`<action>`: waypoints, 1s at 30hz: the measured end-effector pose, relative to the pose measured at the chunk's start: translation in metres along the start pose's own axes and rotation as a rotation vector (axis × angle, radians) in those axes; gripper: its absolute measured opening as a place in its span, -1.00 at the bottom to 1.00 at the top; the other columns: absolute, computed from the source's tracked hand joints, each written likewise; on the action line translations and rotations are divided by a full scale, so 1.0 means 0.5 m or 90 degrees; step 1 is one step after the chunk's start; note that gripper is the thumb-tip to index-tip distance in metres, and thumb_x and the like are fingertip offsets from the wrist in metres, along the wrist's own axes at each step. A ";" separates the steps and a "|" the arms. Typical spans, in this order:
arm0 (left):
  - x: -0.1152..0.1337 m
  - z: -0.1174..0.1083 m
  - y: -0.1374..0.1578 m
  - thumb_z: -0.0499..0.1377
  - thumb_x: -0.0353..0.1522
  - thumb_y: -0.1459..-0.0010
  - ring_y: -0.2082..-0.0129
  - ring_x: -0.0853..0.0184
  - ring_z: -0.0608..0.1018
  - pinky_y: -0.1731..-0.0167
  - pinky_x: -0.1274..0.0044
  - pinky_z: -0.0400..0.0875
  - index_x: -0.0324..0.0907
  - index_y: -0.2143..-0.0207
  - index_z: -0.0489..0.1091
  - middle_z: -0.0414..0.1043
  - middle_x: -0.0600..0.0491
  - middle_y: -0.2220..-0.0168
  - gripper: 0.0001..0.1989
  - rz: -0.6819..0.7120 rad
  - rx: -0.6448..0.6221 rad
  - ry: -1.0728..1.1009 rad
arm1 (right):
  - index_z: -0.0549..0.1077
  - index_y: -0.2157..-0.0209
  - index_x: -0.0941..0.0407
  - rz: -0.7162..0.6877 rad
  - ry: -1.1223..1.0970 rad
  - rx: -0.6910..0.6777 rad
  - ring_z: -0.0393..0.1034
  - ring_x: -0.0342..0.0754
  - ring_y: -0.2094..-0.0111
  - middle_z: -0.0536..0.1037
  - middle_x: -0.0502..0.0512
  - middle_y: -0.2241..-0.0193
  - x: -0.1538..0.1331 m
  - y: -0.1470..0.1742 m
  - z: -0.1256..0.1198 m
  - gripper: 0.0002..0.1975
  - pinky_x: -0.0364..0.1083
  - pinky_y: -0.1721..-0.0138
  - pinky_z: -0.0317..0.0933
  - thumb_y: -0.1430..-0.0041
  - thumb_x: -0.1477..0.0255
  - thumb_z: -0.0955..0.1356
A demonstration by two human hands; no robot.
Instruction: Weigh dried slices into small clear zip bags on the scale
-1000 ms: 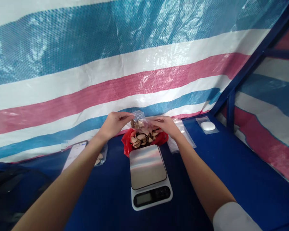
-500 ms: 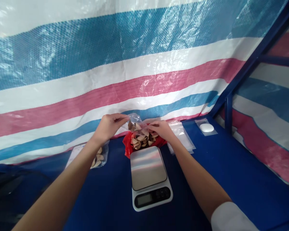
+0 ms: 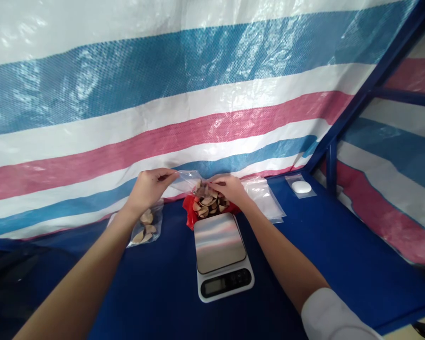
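My left hand (image 3: 148,189) holds the clear bag (image 3: 188,176) by one edge, thumb and fingers pinched narrow on the plastic. My right hand (image 3: 231,188) has the other end, its fingers close together and bent down just over the pieces (image 3: 208,207); I cannot tell whether they grip a piece as well. The bag is drawn out between my two hands, above the far side of the surface (image 3: 156,283). Some pieces show beside my right fingers, and I cannot tell whether they lie inside the bag or behind its film.

The brown, curved pieces sit heaped in the red bag (image 3: 190,212), which is open and spread around them. Just on my side of it stands the scale (image 3: 220,243), flat on the surface, its plate bare and its display (image 3: 215,286) grey, too dim to read.

Near my left wrist lies a second bag (image 3: 156,226), also clear, with a few pieces in it, partly hidden by my forearm. Past my right wrist are flat bags (image 3: 265,198), overlapping. Farther right, well apart, a white object (image 3: 301,187) rests on a small bag (image 3: 310,192). The striped sheet (image 3: 198,127) hangs behind everything.
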State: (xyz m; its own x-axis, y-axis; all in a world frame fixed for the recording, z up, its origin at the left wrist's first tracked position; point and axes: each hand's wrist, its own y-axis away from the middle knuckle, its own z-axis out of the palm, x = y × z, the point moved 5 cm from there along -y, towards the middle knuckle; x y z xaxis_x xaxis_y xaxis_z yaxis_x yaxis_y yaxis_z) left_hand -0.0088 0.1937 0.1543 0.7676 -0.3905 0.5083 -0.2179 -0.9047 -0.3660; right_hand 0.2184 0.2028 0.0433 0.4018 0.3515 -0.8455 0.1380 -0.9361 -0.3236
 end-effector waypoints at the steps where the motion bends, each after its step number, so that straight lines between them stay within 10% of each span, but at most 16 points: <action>1: 0.000 -0.002 0.001 0.22 -0.06 -0.13 0.36 0.19 0.60 0.35 0.46 0.41 -0.14 0.32 0.64 0.66 -0.02 0.32 -0.64 0.001 0.004 -0.004 | 0.68 0.37 0.04 -0.016 0.013 -0.001 0.54 -0.05 0.32 0.69 0.03 0.35 -0.006 -0.001 0.001 -0.80 -0.15 0.26 0.30 -0.24 0.29 0.42; 30: 0.071 0.060 -0.021 0.21 -0.10 -0.18 0.38 0.23 0.59 0.35 0.47 0.41 -0.19 0.27 0.63 0.65 -0.03 0.32 -0.64 0.043 -0.059 0.055 | 0.68 0.34 0.14 0.130 -0.056 -0.084 0.55 -0.02 0.39 0.66 0.03 0.41 0.044 0.011 -0.107 -0.75 -0.16 0.44 0.41 -0.11 0.26 0.43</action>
State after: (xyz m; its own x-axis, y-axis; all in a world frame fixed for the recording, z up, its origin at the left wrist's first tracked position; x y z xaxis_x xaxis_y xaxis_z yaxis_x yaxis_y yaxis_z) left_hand 0.0388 0.1943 0.1529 0.6952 -0.4612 0.5513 -0.3254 -0.8858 -0.3308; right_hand 0.2765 0.2045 0.0456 0.3542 0.1501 -0.9231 0.1820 -0.9792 -0.0894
